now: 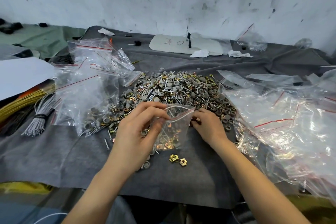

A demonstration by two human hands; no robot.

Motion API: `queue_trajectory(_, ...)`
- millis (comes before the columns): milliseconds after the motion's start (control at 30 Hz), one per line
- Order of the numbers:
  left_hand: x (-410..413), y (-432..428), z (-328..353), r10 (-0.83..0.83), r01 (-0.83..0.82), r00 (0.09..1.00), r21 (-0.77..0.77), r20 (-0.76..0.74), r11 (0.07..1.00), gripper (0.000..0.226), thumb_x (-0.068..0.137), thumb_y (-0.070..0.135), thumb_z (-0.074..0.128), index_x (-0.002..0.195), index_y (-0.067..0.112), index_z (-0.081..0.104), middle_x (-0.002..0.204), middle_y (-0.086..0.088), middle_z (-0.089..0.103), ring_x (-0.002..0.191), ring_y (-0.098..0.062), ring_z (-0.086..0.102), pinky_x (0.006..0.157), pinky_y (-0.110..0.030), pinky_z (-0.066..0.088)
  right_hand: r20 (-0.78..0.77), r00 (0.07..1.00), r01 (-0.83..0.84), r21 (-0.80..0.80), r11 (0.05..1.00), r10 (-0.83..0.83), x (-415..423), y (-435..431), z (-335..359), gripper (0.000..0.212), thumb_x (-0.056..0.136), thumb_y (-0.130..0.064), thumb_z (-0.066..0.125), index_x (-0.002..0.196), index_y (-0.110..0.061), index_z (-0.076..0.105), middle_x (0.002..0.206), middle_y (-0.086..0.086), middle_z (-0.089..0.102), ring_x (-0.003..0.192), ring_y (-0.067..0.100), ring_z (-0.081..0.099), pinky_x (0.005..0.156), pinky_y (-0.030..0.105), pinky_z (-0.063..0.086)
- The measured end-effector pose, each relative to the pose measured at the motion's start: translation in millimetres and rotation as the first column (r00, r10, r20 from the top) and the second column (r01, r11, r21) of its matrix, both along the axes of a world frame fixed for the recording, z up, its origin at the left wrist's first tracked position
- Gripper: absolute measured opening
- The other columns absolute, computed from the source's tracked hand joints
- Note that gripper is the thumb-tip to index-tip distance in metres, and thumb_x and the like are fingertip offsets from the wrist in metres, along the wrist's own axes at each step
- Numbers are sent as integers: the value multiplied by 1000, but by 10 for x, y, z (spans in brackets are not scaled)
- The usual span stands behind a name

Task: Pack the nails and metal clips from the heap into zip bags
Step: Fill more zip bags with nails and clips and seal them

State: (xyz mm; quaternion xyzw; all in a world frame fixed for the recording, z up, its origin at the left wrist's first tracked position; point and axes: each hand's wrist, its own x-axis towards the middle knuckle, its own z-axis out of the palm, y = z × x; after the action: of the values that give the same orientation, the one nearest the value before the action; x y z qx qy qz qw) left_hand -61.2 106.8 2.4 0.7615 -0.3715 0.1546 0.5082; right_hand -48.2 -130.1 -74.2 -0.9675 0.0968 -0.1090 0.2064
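A heap (181, 89) of nails, grey caps and gold metal clips lies on grey cloth in the middle. In front of it, my left hand (138, 132) pinches the open mouth of a small clear zip bag (172, 132) with a red stripe; clips and nails show inside it. My right hand (207, 123) is at the bag's right edge, fingers curled down at the heap's near side; whether it grips pieces I cannot tell. Two loose gold clips (178, 159) lie just below the bag.
Filled and empty zip bags pile up at the left (87, 85) and right (283, 120). Bundled grey wire ties (40, 114) and yellow ties (20, 103) lie far left. A white board (185, 44) rests by the scuffed wall. A stray nail (106, 142) lies left of my hand.
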Motion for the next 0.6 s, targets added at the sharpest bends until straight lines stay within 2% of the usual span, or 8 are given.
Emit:
queue_trajectory(133, -11, -11, -9, 14, -14, 1000, -12, -12, 1000, 12, 91, 14, 57, 90, 13, 70, 111, 7, 63, 107, -12, 61, 81, -37, 54, 12, 999, -38, -161, 986, 40, 71, -11, -4, 14, 91, -31, 61, 102, -25, 68, 101, -6, 61, 103, 18, 50, 72, 32, 43)
queue_trajectory(267, -37, -39, 25, 18, -20, 999, 33, 50, 999, 12, 89, 10, 59, 91, 13, 70, 111, 10, 63, 104, -6, 61, 81, -24, 50, 130, 990, -27, -193, 981, 53, 59, 75, 14, 17, 89, -20, 62, 86, -5, 70, 88, 7, 66, 93, 26, 55, 73, 37, 47)
queue_trajectory(333, -38, -31, 47, 17, -22, 997, 59, 81, 998, 12, 89, 10, 59, 91, 13, 70, 110, 9, 64, 101, -2, 60, 80, -15, 45, 206, 978, 44, -92, 995, -24, 31, 102, 101, 17, 89, -19, 64, 90, -4, 72, 89, 6, 68, 89, 23, 56, 74, 35, 48)
queue_trajectory(400, -31, -25, 53, 22, -28, 996, 72, 91, 997, 12, 89, 10, 59, 90, 13, 70, 109, 8, 64, 99, -1, 60, 79, -14, 43, 260, 951, 98, 269, 958, -170, -13, 114, 372, 17, 87, -24, 67, 95, -10, 72, 92, -1, 71, 81, 14, 60, 71, 27, 49)
queue_trajectory(433, -29, -31, 51, 24, -31, 995, 73, 92, 997, 12, 89, 10, 59, 90, 12, 70, 109, 8, 64, 99, -2, 60, 79, -15, 44, 272, 939, 42, 514, 857, -209, -58, 135, 564, 14, 85, -26, 69, 93, -14, 73, 89, -4, 72, 75, 9, 62, 67, 21, 49)
queue_trajectory(467, -30, -40, 46, 25, -31, 995, 70, 93, 997, 12, 89, 10, 59, 90, 12, 70, 110, 7, 64, 99, -2, 60, 79, -17, 45, 320, 924, -60, 665, 744, -211, -123, 150, 778, 10, 83, -26, 71, 90, -19, 73, 86, -6, 73, 71, 4, 63, 65, 15, 49)
queue_trajectory(500, -31, -52, 41, 24, -30, 995, 66, 95, 997, 11, 88, 9, 59, 90, 12, 70, 110, 7, 64, 100, -3, 61, 80, -19, 47, 391, 905, -171, 693, 701, -166, -205, 177, 994, 7, 82, -26, 72, 88, -23, 74, 84, -6, 73, 71, 2, 64, 63, 13, 49)
queue_trajectory(600, -34, -85, 37, 12, -19, 995, 66, 104, 998, 11, 87, 7, 60, 90, 9, 70, 111, 4, 64, 103, -6, 61, 82, -28, 51, 465, 866, -393, 406, 825, 184, -456, 334, 1440, 5, 80, -24, 75, 84, -23, 75, 78, -8, 71, 69, 2, 63, 61, 11, 46)
